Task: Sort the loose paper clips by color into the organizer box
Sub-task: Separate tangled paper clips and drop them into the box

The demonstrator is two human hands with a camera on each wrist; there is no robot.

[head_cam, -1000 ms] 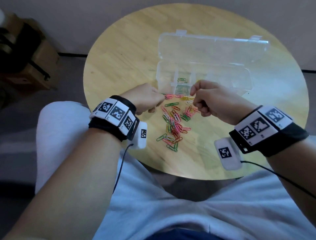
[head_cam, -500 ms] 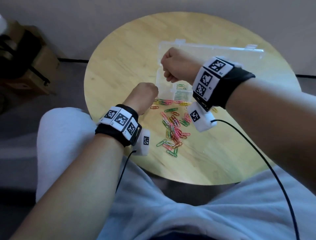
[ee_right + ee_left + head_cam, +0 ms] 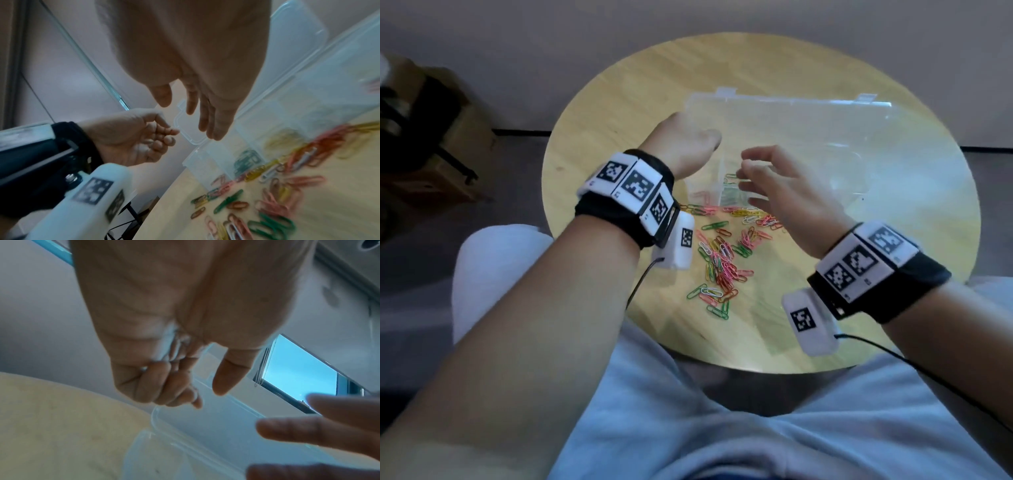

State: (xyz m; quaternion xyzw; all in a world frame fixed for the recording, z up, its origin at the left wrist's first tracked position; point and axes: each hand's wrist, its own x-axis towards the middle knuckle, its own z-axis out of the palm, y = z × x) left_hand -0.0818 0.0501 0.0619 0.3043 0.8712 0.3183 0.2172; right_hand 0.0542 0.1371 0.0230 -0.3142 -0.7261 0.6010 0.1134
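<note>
Left grip: we find the left hand [image 3: 685, 144] raised over the box's left end, fingers curled; in the right wrist view a small red clip [image 3: 170, 131] sits pinched at its fingertips.
Right grip: we find the right hand [image 3: 787, 192] hanging slack over the box's near edge, fingers spread and holding nothing.
Box: we note a clear plastic box [image 3: 859, 164] on the table [image 3: 619, 102], lid hinged back flat, thin walls dividing it into compartments.
Box contents: we see green clips [image 3: 245, 160] in one near-left compartment and yellow clips [image 3: 277, 140] in the one beside it; a pinkish blur shows further right, and we cannot tell what it is.
Loose clips: we record a scattered pile [image 3: 722, 260] of wire clips, pink, green, yellow, orange and white, on the table just in front of the box.
Table: round, pale wood, visible grain.
</note>
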